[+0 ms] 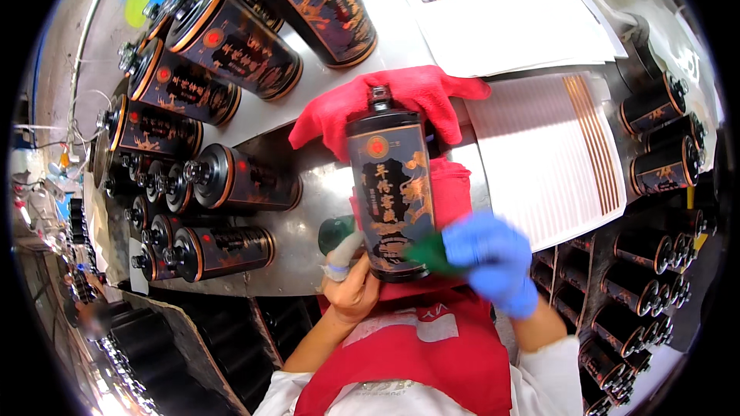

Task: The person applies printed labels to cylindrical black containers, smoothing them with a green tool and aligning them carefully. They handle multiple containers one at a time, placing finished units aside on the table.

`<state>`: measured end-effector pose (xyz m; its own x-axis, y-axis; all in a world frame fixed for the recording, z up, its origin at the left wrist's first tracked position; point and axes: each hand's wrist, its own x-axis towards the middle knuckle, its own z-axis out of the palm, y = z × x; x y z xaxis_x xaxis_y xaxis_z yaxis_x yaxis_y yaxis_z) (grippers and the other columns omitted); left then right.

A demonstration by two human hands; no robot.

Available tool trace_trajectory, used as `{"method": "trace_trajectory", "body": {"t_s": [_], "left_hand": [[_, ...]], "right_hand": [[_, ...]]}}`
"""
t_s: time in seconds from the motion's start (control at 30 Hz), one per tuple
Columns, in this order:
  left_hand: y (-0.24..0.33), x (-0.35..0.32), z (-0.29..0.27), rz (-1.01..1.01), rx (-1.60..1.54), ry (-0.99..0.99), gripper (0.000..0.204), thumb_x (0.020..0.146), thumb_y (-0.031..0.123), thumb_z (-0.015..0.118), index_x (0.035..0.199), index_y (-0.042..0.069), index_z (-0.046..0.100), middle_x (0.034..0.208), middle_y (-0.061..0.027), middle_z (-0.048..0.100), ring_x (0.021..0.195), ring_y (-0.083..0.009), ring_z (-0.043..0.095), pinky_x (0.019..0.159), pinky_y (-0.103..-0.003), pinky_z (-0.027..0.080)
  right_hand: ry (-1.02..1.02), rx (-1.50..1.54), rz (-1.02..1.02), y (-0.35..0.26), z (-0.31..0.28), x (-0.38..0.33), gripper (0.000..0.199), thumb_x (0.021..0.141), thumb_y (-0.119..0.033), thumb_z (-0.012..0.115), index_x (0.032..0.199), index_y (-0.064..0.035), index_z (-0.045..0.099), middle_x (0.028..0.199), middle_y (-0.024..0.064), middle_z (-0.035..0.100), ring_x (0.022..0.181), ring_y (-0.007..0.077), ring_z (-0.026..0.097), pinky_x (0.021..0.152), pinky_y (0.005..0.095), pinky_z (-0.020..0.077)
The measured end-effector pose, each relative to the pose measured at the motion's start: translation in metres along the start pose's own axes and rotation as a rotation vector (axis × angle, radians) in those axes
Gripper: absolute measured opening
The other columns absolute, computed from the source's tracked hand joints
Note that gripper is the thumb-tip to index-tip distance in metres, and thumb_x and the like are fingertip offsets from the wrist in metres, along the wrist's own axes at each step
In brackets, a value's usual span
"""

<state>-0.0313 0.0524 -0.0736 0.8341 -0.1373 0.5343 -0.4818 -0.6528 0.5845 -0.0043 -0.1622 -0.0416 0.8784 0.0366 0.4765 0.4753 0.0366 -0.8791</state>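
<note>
A black bottle (391, 185) with orange and gold decoration stands in front of me, its neck against a bunched red cloth (401, 86). My left hand (351, 285), bare apart from a white wrap on one finger, grips the bottle low on its left side. My right hand (492, 260), in a blue glove, is closed on a flat green piece (435, 253), smeared by motion, which reaches over the lower right of the bottle's face. Whether it touches the surface I cannot tell. Just beyond my left fingers is a dark green round object (336, 233).
Similar bottles (243, 177) crowd the metal table (320, 192) on the left, with larger ones (312, 8) at the far side. White printed sheets (509, 31) and a striped sheet (547, 154) lie on the right. Racks of bottles (640, 289) stand at lower right.
</note>
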Motion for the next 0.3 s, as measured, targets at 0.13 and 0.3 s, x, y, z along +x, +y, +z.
{"method": "trace_trajectory", "body": {"t_s": [0.13,0.3], "left_hand": [[0.003,0.006,-0.005,0.082,0.024,-0.037,0.023,0.065,-0.006,0.067,0.088,-0.005,0.067,0.095,-0.0227,0.063,0.077,-0.0285,0.062,0.069,-0.032,0.05],[0.012,0.006,-0.012,0.029,-0.008,-0.006,0.026,0.063,-0.001,0.07,0.089,-0.001,0.068,0.098,-0.0212,0.063,0.084,-0.0321,0.062,0.076,-0.036,0.049]], "right_hand": [[-0.205,-0.176,0.259,-0.041,-0.007,-0.011,0.023,0.062,0.006,0.072,0.082,-0.0037,0.067,0.084,0.008,0.064,0.078,0.0212,0.064,0.069,0.0311,0.0517],[0.03,-0.354,-0.072,-0.007,-0.005,0.091,0.023,0.067,0.004,0.073,0.088,-0.0018,0.064,0.085,0.0066,0.061,0.083,0.0192,0.062,0.068,0.0276,0.0512]]}}
